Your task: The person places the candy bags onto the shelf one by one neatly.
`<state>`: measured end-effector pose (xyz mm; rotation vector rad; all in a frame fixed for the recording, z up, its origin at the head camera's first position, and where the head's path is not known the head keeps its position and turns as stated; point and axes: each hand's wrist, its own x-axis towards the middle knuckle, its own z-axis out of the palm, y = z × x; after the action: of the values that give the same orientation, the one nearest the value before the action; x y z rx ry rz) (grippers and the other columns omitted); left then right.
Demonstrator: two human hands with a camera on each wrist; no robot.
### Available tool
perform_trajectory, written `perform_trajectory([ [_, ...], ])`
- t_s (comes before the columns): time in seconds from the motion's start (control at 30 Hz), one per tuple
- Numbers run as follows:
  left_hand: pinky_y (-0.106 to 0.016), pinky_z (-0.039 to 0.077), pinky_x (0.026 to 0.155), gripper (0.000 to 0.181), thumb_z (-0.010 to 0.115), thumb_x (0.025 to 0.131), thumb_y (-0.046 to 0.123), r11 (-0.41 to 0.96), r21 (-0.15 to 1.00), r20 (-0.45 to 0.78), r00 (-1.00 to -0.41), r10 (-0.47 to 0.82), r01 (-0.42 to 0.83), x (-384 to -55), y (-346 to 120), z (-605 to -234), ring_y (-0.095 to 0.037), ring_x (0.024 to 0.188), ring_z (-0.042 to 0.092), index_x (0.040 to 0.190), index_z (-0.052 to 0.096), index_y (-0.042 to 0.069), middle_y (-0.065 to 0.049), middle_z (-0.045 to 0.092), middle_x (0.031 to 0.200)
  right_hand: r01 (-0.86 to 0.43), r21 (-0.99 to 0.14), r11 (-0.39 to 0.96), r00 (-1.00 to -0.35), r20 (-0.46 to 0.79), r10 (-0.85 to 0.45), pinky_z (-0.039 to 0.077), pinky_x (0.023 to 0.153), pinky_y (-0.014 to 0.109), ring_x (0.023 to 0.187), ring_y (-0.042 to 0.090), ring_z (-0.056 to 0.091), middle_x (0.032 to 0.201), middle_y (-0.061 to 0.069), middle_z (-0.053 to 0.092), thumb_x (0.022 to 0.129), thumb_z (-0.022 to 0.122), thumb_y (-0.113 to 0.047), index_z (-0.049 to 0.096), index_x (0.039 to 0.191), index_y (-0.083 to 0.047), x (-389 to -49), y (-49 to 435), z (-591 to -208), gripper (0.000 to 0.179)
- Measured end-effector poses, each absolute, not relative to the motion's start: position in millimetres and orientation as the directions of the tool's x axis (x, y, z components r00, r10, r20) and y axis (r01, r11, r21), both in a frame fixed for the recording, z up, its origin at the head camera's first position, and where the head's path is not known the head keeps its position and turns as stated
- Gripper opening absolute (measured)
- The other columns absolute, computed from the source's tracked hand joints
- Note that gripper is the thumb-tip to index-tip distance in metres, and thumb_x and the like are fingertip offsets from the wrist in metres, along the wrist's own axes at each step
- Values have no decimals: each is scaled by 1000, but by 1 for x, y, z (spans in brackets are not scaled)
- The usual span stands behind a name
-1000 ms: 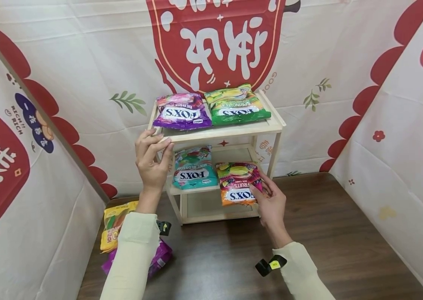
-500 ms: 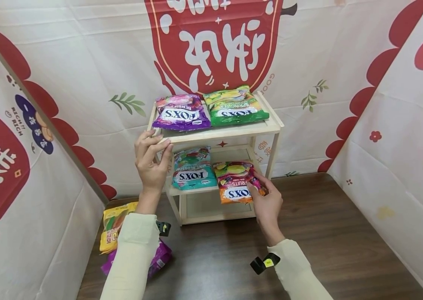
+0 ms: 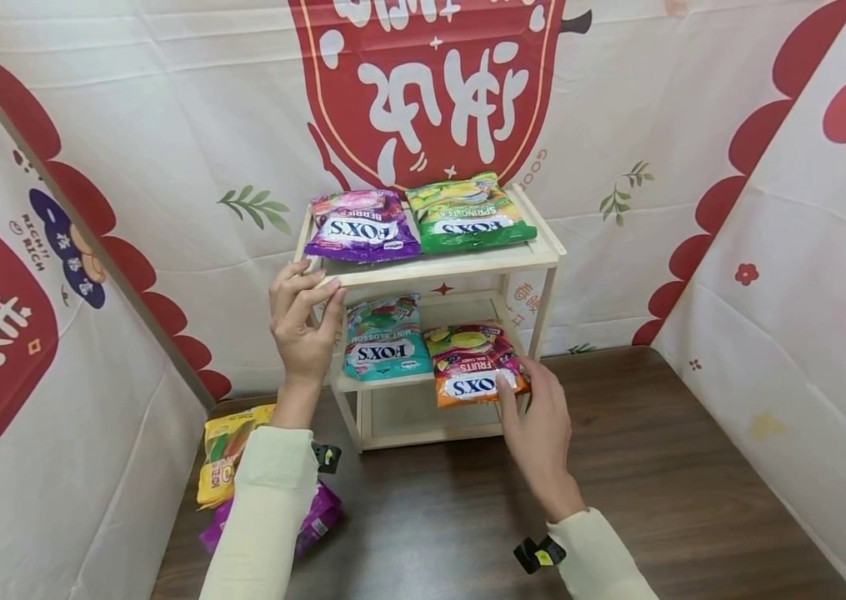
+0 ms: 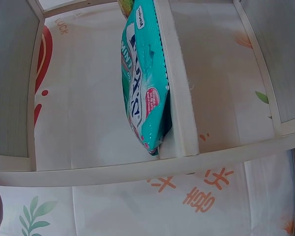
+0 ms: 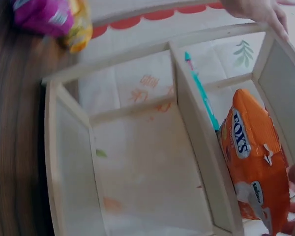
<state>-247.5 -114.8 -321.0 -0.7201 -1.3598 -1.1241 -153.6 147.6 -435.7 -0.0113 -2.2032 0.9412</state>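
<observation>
In the head view, my left hand [image 3: 304, 329] holds the left front corner of a small wooden shelf rack [image 3: 441, 268], fingertips on the top tier and thumb lower down. My right hand [image 3: 543, 429] is at the right front corner of a red-and-orange Fox's Fruits candy bag [image 3: 471, 362], thumb over its front and fingers along its side, loosely spread. This bag lies on the middle tier, its orange end [image 5: 255, 162] facing out in the right wrist view. Left of it lies a teal Mint Blossom bag [image 3: 385, 337], seen side-on [image 4: 146, 78] in the left wrist view.
On the top tier lie a purple Berries bag [image 3: 364, 225] and a green-yellow Spring Tea bag [image 3: 471, 212]. A yellow bag [image 3: 223, 462] and a purple bag [image 3: 323, 512] lie on the dark wooden table [image 3: 423, 533] beside my left forearm. Printed cloth walls [image 3: 190, 83] surround the rack.
The Fruits bag has shifted slightly left and settled onto the middle tier. My right hand has loosened, its fingers straightening and drawing back a little. The left hand stays on the rack corner.
</observation>
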Motion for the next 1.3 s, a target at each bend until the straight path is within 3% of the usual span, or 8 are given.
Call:
perform_trajectory([
  [0.17, -52, 40, 98, 23, 71, 63, -23, 348, 202, 970, -138, -200, 915, -238, -111, -312, -46, 101, 51, 79, 66, -9, -26, 59, 85, -407, -275, 871, -637, 769, -55, 37, 100, 55, 120, 37, 48, 129, 18, 55, 89, 66, -30, 61, 121, -1, -147, 148, -436, 43],
  [0.33, -52, 40, 98, 22, 71, 63, -22, 343, 196, 970, -130, -206, 919, -239, -112, -311, -46, 100, 51, 79, 66, -9, -26, 59, 85, -485, -89, 870, -626, 730, -274, 29, 106, 58, 124, 37, 45, 135, 15, 52, 101, 39, -41, 60, 126, -9, -141, 137, -445, 46],
  [0.43, -52, 40, 99, 21, 71, 64, -21, 337, 198, 969, -132, -207, 920, -240, -112, -312, -45, 101, 51, 79, 66, -8, -25, 59, 85, -481, -69, 874, -643, 706, -298, 27, 107, 58, 124, 36, 45, 136, 13, 52, 103, 33, -39, 57, 130, -12, -140, 134, -450, 45],
  [0.57, -52, 40, 98, 20, 72, 64, -20, 340, 206, 967, -138, -213, 918, -240, -112, -313, -44, 101, 51, 79, 66, -8, -25, 59, 85, -478, -65, 876, -647, 700, -302, 25, 107, 61, 123, 36, 46, 133, 12, 54, 96, 58, -23, 56, 131, -14, -146, 134, -453, 37],
  [0.63, -52, 40, 98, 19, 72, 65, -19, 344, 208, 967, -140, -213, 916, -240, -112, -313, -45, 101, 51, 79, 66, -8, -25, 59, 85, -477, -50, 877, -644, 699, -311, 25, 105, 64, 123, 36, 46, 131, 12, 55, 84, 72, -12, 57, 131, -15, -150, 135, -454, 49],
  [0.73, -52, 39, 98, 19, 72, 65, -19, 347, 210, 968, -144, -206, 914, -239, -111, -314, -46, 101, 51, 79, 66, -9, -26, 58, 86, -467, -21, 884, -640, 697, -322, 25, 104, 66, 123, 35, 46, 130, 11, 56, 75, 79, -4, 58, 130, -17, -155, 137, -456, 60],
  [0.83, -53, 39, 99, 20, 71, 64, -21, 349, 213, 968, -147, -205, 913, -239, -111, -314, -47, 101, 51, 79, 66, -9, -26, 58, 86, -474, -17, 881, -630, 705, -325, 27, 102, 68, 124, 35, 46, 129, 10, 57, 73, 80, -1, 60, 128, -18, -159, 138, -455, 61],
  [1.3, -51, 40, 98, 17, 73, 67, -18, 366, 203, 970, -136, -200, 908, -238, -111, -313, -45, 100, 51, 79, 66, -8, -26, 59, 85, -493, 8, 870, -643, 670, -371, 31, 100, 69, 118, 36, 51, 127, 12, 59, 82, 72, -3, 62, 127, -16, -177, 140, -446, 48],
])
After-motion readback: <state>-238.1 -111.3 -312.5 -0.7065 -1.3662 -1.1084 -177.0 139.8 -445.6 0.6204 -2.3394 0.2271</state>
